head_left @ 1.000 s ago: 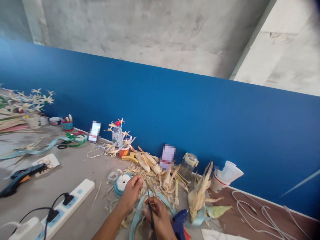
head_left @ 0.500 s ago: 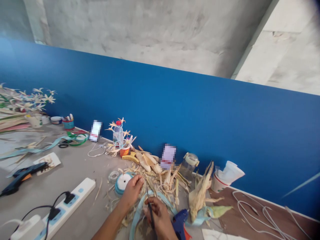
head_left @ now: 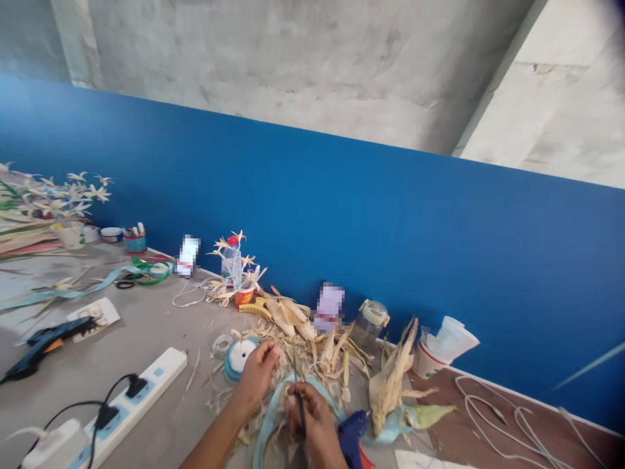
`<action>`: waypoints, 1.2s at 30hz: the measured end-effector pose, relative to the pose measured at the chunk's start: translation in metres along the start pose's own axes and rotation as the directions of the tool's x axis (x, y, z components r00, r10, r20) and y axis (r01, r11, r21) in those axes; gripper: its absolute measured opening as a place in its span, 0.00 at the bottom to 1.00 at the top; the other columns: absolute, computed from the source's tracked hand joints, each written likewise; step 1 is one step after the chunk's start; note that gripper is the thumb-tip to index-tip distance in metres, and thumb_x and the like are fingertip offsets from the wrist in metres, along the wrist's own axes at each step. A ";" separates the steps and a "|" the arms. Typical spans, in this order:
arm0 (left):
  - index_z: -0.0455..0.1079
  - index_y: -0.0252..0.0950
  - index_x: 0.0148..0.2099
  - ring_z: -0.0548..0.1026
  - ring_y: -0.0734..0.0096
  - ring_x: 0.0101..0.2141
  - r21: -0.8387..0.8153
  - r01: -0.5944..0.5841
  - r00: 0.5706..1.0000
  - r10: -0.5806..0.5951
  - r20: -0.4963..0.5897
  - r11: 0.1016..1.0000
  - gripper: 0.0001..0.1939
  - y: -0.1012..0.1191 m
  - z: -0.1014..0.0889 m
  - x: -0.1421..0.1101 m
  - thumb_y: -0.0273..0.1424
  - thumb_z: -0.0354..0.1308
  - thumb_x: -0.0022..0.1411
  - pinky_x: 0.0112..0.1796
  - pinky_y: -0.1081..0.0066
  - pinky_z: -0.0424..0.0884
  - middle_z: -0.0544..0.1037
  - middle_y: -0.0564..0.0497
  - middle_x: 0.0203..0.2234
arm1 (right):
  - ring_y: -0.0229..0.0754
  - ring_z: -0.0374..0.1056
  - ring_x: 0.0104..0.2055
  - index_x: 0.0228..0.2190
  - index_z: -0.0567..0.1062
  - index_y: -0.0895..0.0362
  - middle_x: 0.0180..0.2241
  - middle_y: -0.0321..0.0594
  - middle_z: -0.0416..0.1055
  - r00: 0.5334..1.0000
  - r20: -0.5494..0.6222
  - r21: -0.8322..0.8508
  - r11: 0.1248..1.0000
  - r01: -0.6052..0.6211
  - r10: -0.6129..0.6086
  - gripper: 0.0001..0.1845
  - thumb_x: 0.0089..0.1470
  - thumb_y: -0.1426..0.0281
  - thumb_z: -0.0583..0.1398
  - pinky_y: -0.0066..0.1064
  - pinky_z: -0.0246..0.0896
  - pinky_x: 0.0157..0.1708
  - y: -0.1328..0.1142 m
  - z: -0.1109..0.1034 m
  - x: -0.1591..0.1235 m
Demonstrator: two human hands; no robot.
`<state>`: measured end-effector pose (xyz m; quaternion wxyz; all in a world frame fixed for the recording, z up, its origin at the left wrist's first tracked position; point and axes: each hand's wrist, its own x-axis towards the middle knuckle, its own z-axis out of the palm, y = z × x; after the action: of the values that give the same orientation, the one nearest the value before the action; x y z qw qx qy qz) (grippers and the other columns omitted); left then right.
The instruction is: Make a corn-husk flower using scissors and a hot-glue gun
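Currently, right fingers (head_left: pixel 309 392) grasp dark, slender scissors (head_left: pixel 301 412); left fingers (head_left: pixel 266 352) curl, grip indeterminate. Papery, tapered husks (head_left: pixel 286 315) litter the surface's (head_left: pixel 161 319) rear edge.

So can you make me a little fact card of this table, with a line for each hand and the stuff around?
Left hand: pinched, near the ribbon roll; too small to tell what's in it
Right hand: holding a dark-handled tool, probably scissors
Beyond hands: dry husks
Beside right hand: blue glue gun
Power strip: white, black plugs in it
Back: blue partition
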<state>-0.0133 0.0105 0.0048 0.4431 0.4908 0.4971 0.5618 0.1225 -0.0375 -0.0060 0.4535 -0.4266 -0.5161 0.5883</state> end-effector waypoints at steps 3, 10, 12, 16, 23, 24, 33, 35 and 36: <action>0.60 0.37 0.23 0.60 0.76 0.17 -0.052 0.019 1.000 -0.019 -0.007 0.998 0.15 0.001 0.001 0.001 0.42 0.51 0.53 0.21 0.74 0.57 0.62 0.58 0.16 | 0.32 0.50 0.17 0.31 0.68 0.59 0.13 0.28 0.58 1.000 0.007 0.034 0.999 -0.007 0.006 0.23 0.43 0.51 0.58 0.25 0.43 0.20 -0.007 -0.002 -0.002; 0.59 0.37 0.23 0.59 0.78 0.16 -0.048 0.023 0.999 -0.025 -0.038 0.999 0.14 -0.001 -0.002 0.002 0.40 0.51 0.53 0.21 0.75 0.56 0.61 0.60 0.14 | 0.30 0.49 0.15 0.28 0.68 0.59 0.11 0.27 0.59 0.988 0.134 -0.056 0.996 -0.069 0.075 0.23 0.40 0.51 0.60 0.25 0.40 0.19 -0.015 -0.012 0.000; 0.60 0.36 0.24 0.58 0.78 0.16 -0.033 0.021 0.998 -0.023 -0.061 0.999 0.14 0.000 -0.003 0.003 0.41 0.51 0.53 0.20 0.76 0.55 0.60 0.60 0.14 | 0.30 0.49 0.15 0.27 0.68 0.59 0.11 0.27 0.59 0.978 0.177 -0.090 0.992 -0.092 0.107 0.21 0.39 0.53 0.60 0.24 0.40 0.19 -0.018 -0.016 0.002; 0.60 0.37 0.24 0.57 0.77 0.16 -0.018 0.023 0.994 -0.025 -0.103 1.000 0.15 0.000 -0.004 0.004 0.42 0.51 0.52 0.19 0.76 0.54 0.59 0.61 0.13 | 0.30 0.49 0.13 0.27 0.68 0.58 0.10 0.26 0.59 0.964 0.212 -0.158 0.979 -0.128 0.160 0.18 0.39 0.57 0.58 0.24 0.40 0.18 -0.028 -0.023 0.002; 0.60 0.37 0.24 0.54 0.78 0.16 0.021 0.025 0.996 -0.023 -0.088 0.999 0.14 -0.005 -0.005 0.004 0.41 0.50 0.53 0.19 0.75 0.51 0.55 0.61 0.13 | 0.30 0.50 0.13 0.25 0.70 0.59 0.09 0.26 0.59 0.955 0.242 -0.225 0.967 -0.118 0.173 0.12 0.41 0.63 0.58 0.24 0.42 0.19 -0.036 -0.025 0.000; 0.59 0.37 0.24 0.54 0.78 0.16 0.020 0.028 0.996 -0.026 -0.080 0.999 0.13 -0.005 -0.005 0.004 0.41 0.50 0.54 0.19 0.75 0.51 0.55 0.61 0.13 | 0.30 0.49 0.13 0.25 0.70 0.59 0.09 0.26 0.59 0.954 0.242 -0.222 0.967 -0.123 0.177 0.12 0.41 0.63 0.58 0.24 0.42 0.18 -0.036 -0.025 0.000; 0.58 0.37 0.23 0.54 0.77 0.17 0.020 0.046 0.998 -0.045 -0.054 0.999 0.13 -0.012 -0.006 0.006 0.40 0.50 0.53 0.20 0.75 0.51 0.55 0.61 0.14 | 0.29 0.48 0.13 0.25 0.71 0.59 0.09 0.26 0.59 0.942 0.265 -0.172 0.971 -0.165 0.207 0.12 0.41 0.62 0.59 0.23 0.40 0.17 -0.037 -0.031 0.000; 0.58 0.37 0.22 0.54 0.77 0.17 0.026 0.047 0.998 -0.046 -0.050 0.999 0.14 -0.012 -0.006 0.006 0.41 0.50 0.53 0.20 0.75 0.51 0.55 0.61 0.14 | 0.29 0.48 0.13 0.24 0.71 0.59 0.09 0.26 0.59 0.940 0.268 -0.176 0.970 -0.166 0.210 0.13 0.41 0.62 0.59 0.23 0.40 0.17 -0.038 -0.032 -0.001; 0.58 0.37 0.22 0.54 0.77 0.17 0.025 0.047 0.998 -0.046 -0.049 0.999 0.14 -0.012 -0.006 0.006 0.41 0.50 0.53 0.20 0.75 0.51 0.55 0.61 0.14 | 0.29 0.48 0.13 0.25 0.71 0.59 0.09 0.26 0.59 0.940 0.266 -0.180 0.969 -0.168 0.213 0.13 0.41 0.62 0.60 0.23 0.40 0.17 -0.039 -0.032 -0.001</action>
<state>-0.0203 0.0173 -0.0065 0.4372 0.4712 0.5264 0.5565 0.1571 -0.0292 0.0291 0.2813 -0.4198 -0.5757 0.6428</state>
